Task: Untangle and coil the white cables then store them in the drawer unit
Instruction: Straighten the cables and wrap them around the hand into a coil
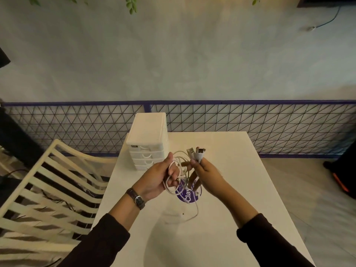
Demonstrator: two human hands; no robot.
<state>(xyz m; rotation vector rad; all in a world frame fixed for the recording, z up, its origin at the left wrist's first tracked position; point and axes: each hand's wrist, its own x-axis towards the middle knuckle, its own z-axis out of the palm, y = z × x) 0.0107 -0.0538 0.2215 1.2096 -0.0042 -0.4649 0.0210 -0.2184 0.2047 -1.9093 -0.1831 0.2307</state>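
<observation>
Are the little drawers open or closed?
Closed. Every drawer front that shows on the white drawer unit sits flush with the others; none is pulled out.

Single head-worn wide-angle view, aimed forward and down across the white table (pixel 221 237). The left hand (pixel 156 178), right hand (pixel 207 173) and the white cables (pixel 181 163) gripped between them are framed close, just below centre. The drawer unit (pixel 147 139) at the table's far-left corner, mesh railing (pixel 77 122) and wall (pixel 173 54) are taken in beyond.
</observation>
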